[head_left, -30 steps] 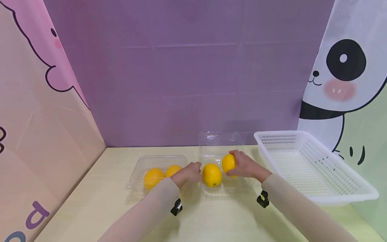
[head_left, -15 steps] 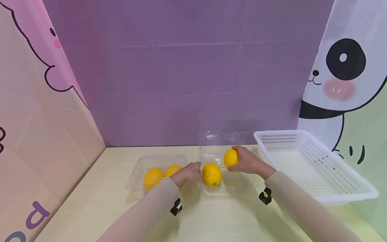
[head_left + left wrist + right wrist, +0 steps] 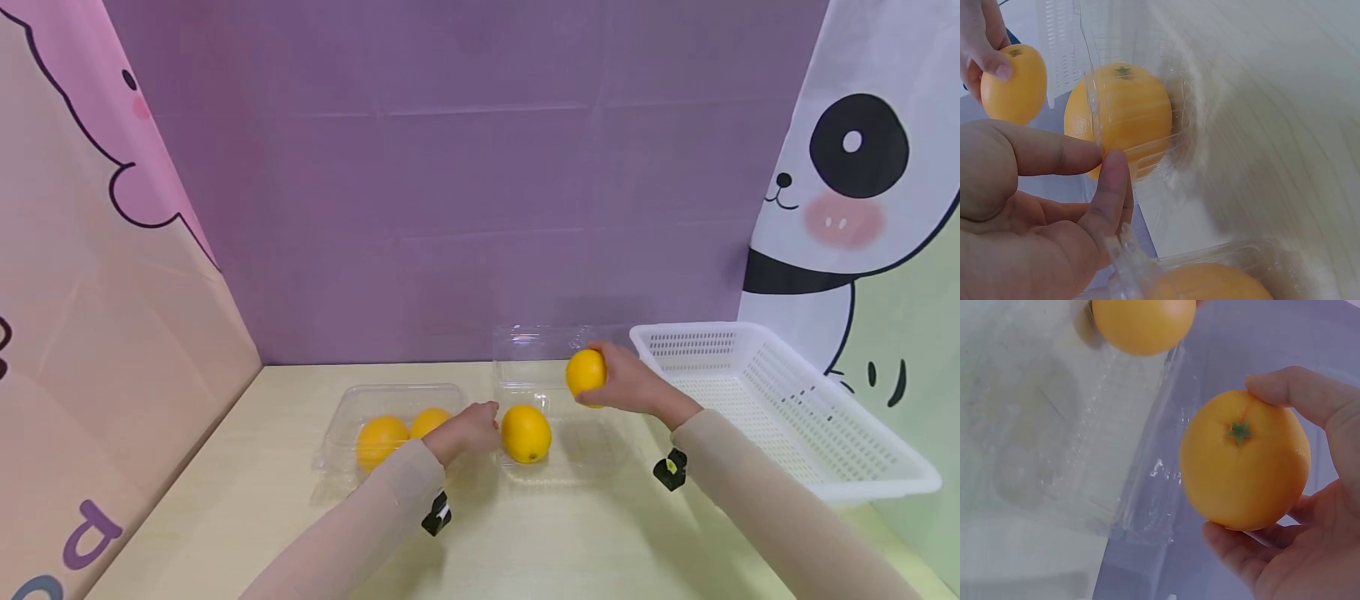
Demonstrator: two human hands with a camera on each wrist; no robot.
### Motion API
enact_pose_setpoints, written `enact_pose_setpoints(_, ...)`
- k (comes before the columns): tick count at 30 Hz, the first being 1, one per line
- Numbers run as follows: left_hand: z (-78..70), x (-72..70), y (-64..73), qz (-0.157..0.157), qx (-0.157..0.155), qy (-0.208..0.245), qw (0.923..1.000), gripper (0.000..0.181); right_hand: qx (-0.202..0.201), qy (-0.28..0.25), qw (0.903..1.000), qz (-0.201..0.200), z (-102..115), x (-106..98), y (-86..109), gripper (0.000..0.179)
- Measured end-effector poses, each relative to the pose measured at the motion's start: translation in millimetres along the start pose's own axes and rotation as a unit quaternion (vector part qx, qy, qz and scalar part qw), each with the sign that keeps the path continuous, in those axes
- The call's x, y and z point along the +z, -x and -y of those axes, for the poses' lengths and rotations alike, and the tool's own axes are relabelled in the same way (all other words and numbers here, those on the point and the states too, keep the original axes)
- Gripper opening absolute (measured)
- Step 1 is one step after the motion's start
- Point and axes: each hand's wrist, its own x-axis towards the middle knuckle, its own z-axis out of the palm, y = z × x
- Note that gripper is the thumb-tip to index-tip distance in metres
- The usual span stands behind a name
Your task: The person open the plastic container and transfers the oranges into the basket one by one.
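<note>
My right hand (image 3: 626,379) grips an orange (image 3: 586,372), raised above the open clear plastic clamshell box (image 3: 592,446). In the right wrist view a green star-shaped stem mark shows on this orange (image 3: 1244,462), with the thumb and fingers around its sides. Another orange (image 3: 526,434) sits in the left part of the box. With thumb and index fingertips, my left hand (image 3: 1054,194) pinches the box's near left rim, close to that orange (image 3: 1129,112). The head view shows the left hand (image 3: 472,427) from behind, its fingertips partly hidden.
Left of my left hand stands a lidded clear box (image 3: 352,408) with oranges (image 3: 382,442) inside. A white perforated basket (image 3: 847,487) stands at the right. A purple backdrop (image 3: 420,208) rises behind the table (image 3: 510,542), with printed cloths at both sides.
My right hand has lifted the orange up and to the right, out of the open clamshell box. The left hand has stayed at the box's rim.
</note>
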Motion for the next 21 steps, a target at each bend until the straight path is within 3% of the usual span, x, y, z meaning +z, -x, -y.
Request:
enact_pose_setpoints(13,1.3,0.3,2.7,0.003,0.015,0.011,0.9998,0.064,-0.003,0.003,0.9999,-0.012,1,-19,1.6,0.083)
enact_pose_setpoints(21,0.8,-1.8,2.8,0.003,0.022,-0.007,0.9997,0.064,0.018,0.018,0.9996,-0.012,-4,-32,6.4,0.087)
